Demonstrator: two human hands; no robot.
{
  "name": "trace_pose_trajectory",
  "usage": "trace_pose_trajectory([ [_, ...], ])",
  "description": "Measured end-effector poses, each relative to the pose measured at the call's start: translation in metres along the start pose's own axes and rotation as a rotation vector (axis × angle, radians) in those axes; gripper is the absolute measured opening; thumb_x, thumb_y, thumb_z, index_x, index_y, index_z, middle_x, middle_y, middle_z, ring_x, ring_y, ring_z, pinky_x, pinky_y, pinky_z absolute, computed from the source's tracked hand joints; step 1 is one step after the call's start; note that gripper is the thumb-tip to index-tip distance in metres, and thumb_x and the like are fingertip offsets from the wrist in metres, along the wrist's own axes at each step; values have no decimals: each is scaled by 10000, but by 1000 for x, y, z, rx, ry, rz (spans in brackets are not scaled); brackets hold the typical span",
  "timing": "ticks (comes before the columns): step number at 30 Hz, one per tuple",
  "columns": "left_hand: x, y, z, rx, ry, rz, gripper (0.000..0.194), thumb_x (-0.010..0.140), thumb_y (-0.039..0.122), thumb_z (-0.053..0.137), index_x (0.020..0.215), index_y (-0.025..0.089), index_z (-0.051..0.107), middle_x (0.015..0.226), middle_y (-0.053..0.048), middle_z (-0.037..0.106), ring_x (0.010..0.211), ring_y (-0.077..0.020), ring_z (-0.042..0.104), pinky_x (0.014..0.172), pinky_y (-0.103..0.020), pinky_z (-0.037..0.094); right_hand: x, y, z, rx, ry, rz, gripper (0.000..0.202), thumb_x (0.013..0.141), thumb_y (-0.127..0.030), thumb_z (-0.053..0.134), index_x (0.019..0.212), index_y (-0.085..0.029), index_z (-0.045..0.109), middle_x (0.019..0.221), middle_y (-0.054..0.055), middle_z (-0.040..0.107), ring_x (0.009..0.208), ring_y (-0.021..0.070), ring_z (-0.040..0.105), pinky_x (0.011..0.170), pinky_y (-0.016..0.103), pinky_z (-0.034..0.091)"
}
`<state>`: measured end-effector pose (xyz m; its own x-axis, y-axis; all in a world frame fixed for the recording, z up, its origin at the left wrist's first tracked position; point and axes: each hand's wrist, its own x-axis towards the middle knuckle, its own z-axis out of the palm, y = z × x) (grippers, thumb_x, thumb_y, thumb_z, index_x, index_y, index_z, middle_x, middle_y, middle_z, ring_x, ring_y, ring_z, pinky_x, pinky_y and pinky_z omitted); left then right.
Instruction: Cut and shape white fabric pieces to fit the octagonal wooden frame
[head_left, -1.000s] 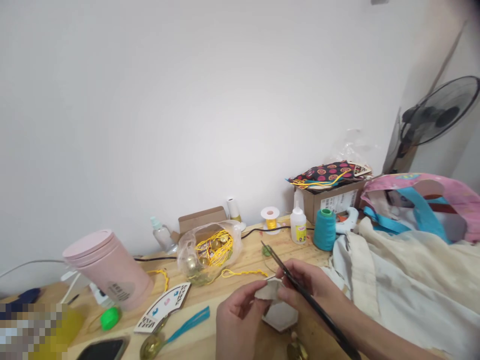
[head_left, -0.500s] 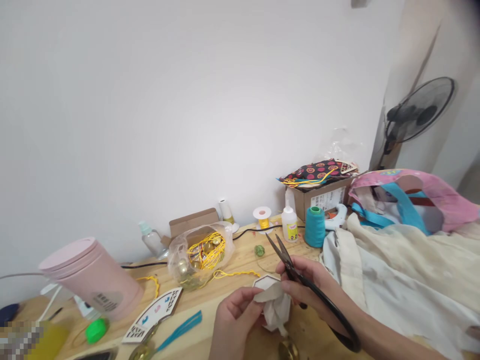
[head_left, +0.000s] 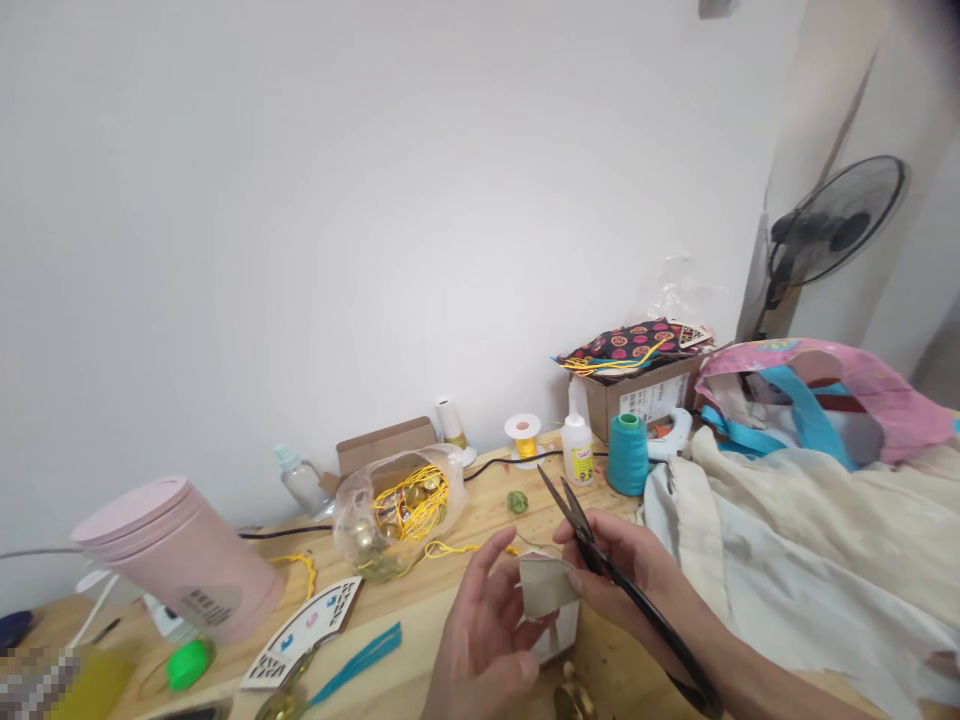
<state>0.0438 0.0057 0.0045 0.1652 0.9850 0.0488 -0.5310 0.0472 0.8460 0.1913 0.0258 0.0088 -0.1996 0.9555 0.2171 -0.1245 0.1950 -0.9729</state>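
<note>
In the head view my right hand (head_left: 637, 575) grips a pair of black-handled scissors (head_left: 611, 570), their slim blades slightly parted and pointing up and left. Its thumb also reaches the edge of a small grey-beige piece of cloth (head_left: 547, 588). Just left of that cloth is my left hand (head_left: 484, 635), fingers spread and curved; some fingertips are behind the cloth, so contact cannot be made out. A white, dark-edged panel (head_left: 568, 632) lies partly hidden below. Under the hands is a brass-coloured bell-like piece (head_left: 574, 697), cut off by the frame's bottom.
A clear bag of bells and yellow cord (head_left: 412, 505), a yellow thread spool (head_left: 527, 446), a glue bottle (head_left: 578, 450) and a teal thread cone (head_left: 628, 455) stand behind. Left are a pink bin (head_left: 180, 560) and fan-shaped panel (head_left: 304, 630). Pale cloth (head_left: 780, 530) covers the right.
My left hand has loosened its pinch on the cloth and spread its fingers. The cloth now shows a flatter face beside my right thumb. The scissors have barely shifted.
</note>
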Motion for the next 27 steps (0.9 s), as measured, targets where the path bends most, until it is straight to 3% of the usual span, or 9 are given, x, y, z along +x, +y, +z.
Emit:
trace_pose_trajectory([
  [2,0,-4,0,-25,13,-63,555,475,273,775,1002,244,601,881,-69,664,841,-250,592,718,-375,464,-1,1,1,-49,0,-53,198,661,-63,508,835,-158,521,606,-53,466,541,98,445,521,215,372],
  [4,0,-8,0,18,64,-131,391,546,302,741,906,188,642,856,-88,671,792,-227,602,696,-352,473,-1,2,2,-110,-19,-96,222,671,-41,492,848,-172,520,623,-51,477,554,101,461,536,215,387],
  [8,1,-10,3,65,132,-176,152,561,232,739,622,126,649,599,-38,659,580,-134,587,594,-249,481,-3,0,-1,-235,-84,-148,223,705,-46,493,867,-197,507,669,-43,505,592,112,474,559,213,398],
  [12,2,1,4,10,258,-130,161,509,201,769,592,129,652,549,0,654,510,-97,573,527,-196,491,-4,-5,-10,-364,-115,-178,212,743,-178,531,943,-212,472,705,-36,471,613,129,450,555,225,385],
  [17,3,11,4,-28,395,-26,219,440,198,801,607,156,665,550,12,679,505,-101,599,505,-181,511,-7,-11,-11,-599,-188,-234,334,657,-326,640,903,-178,471,813,19,492,713,182,463,639,280,391],
  [20,3,11,5,-47,394,-14,236,445,186,800,642,164,672,592,11,695,533,-101,612,524,-176,517,-10,-12,-8,-675,-234,-221,364,644,-394,647,886,-172,489,803,22,494,684,177,459,619,279,386],
  [27,-1,6,2,-50,311,-45,153,515,181,768,640,145,687,621,-4,699,593,-108,613,584,-181,506,-9,-13,-4,-732,-252,-126,314,650,-381,652,873,-186,548,726,-4,528,642,163,469,579,249,363],
])
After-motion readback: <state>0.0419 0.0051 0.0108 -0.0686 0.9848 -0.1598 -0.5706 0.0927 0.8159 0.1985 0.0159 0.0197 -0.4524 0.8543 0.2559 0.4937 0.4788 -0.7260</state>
